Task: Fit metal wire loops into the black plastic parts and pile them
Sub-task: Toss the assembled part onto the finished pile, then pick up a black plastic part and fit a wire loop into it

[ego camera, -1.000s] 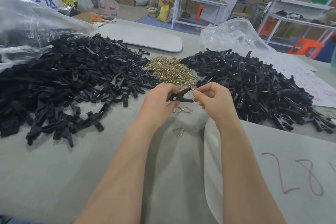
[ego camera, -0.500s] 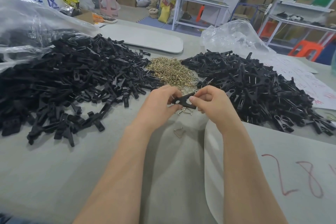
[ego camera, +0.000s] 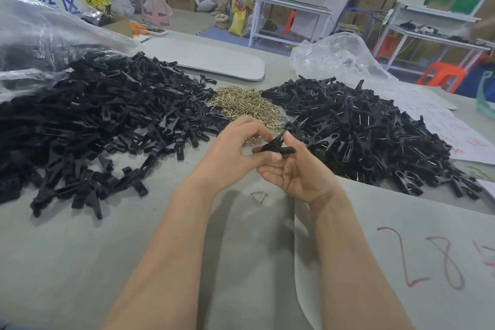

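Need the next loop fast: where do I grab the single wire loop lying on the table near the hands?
Come straight down from above and pinch across its two straight legs near the closed bend. The wire loop lies flat on the table, a V pointing toward the person, with hooked ends facing away, which would likely snag.

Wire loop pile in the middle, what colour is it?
Brassy gold wire loop pile, clearest in head view.

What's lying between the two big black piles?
A small heap of brass-coloured wire loops lies between the left pile and the right pile, seen in the head view.
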`<state>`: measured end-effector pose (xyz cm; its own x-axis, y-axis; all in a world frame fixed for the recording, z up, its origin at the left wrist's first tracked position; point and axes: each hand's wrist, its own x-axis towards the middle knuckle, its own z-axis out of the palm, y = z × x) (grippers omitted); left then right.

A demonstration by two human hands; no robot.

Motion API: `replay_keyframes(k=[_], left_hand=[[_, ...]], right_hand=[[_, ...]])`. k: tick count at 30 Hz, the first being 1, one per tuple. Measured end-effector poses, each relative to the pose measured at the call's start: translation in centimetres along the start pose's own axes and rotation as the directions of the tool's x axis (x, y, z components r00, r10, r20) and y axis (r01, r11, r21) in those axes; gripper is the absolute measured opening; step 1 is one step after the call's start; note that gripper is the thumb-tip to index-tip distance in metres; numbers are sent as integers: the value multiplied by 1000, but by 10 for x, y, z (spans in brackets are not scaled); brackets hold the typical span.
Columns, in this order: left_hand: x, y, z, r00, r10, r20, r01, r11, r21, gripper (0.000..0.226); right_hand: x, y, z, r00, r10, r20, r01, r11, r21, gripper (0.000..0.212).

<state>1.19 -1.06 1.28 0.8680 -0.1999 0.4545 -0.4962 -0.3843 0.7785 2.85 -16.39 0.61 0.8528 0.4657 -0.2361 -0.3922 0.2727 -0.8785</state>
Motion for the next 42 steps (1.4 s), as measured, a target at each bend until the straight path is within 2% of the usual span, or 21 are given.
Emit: replay_keyframes(k=[3, 7, 10, 13, 15, 16, 17, 18, 19, 20, 21, 22, 23, 25, 27, 30, 33, 36, 38, 40, 42], left_hand=[[0, 0, 2, 999, -39, 16, 40, 996, -77, 25], [0, -4, 0, 996, -87, 7, 87, 988, -128, 25], [0, -11, 1, 989, -146, 30, 146, 989, -5, 18], [0, -18, 8, 973, -208, 99, 192, 969, 153, 27], [1, -20, 11, 965, -261, 32, 254, 956, 149, 48], [3, -21, 9, 953, -295, -64, 301, 944, 134, 57], [4, -21, 6, 924, -331, -189, 353, 931, 95, 58], [6, -21, 2, 875, -362, -322, 390, 921, 25, 53], [8, -22, -2, 807, -389, -445, 398, 914, -79, 45], [9, -24, -6, 725, -420, -547, 367, 906, -209, 34], [9, -26, -10, 634, -467, -616, 313, 884, -348, 24], [8, -26, -14, 543, -531, -650, 251, 842, -477, 16], [8, -27, -18, 460, -592, -661, 189, 793, -579, 11], [8, -28, -24, 329, -663, -672, 84, 729, -679, 13], [9, -30, -28, 250, -689, -680, 3, 703, -711, 18], [9, -33, -31, 191, -712, -676, -34, 683, -729, 21], [7, -32, -32, 173, -726, -666, -37, 671, -741, 18], [7, -32, -30, 209, -722, -659, 20, 677, -736, 16], [7, -34, -26, 278, -706, -651, 99, 695, -712, 15], [7, -37, -20, 407, -667, -624, 247, 738, -628, 19], [8, -40, -12, 553, -638, -536, 386, 766, -514, 26]], right_hand=[[3, 2, 1, 1000, -15, -24, 16, 1000, 10, 45], [4, 1, 1, 998, 14, -56, -18, 998, -58, 57], [-1, -7, -6, 985, -39, -170, 0, 974, -226, 61], [1, -12, -7, 969, -152, -192, 23, 837, -547, 24], [9, -23, -2, 871, -368, -326, 72, 752, -655, 14], [13, -35, 0, 761, -505, -407, 176, 765, -620, 19], [15, -49, 3, 650, -586, -484, 355, 797, -489, 35], [16, -61, 6, 604, -589, -537, 525, 801, -288, 61], [21, -70, 4, 605, -569, -557, 601, 785, -149, 83], [24, -73, 3, 616, -546, -568, 569, 807, -159, 97], [29, -69, 6, 634, -529, -564, 461, 844, -274, 101], [33, -59, 10, 657, -530, -536, 328, 841, -430, 97], [38, -45, 18, 695, -541, -473, 205, 780, -591, 86], [54, -16, 39, 788, -547, -283, 97, 564, -820, 53], [74, 10, 63, 860, -495, -122, 98, 397, -913, 37], [104, 40, 90, 892, -452, -15, 45, 123, -991, 45], [120, 50, 99, 893, -446, -70, -70, 16, -997, 44], [122, 50, 100, 874, -481, -66, -67, 15, -998, 31], [114, 46, 99, 859, -502, -104, -30, 154, -988, 27], [100, 38, 93, 798, -571, -193, 48, 379, -924, 20], [82, 26, 85, 739, -625, -251, 133, 501, -855, 16]])
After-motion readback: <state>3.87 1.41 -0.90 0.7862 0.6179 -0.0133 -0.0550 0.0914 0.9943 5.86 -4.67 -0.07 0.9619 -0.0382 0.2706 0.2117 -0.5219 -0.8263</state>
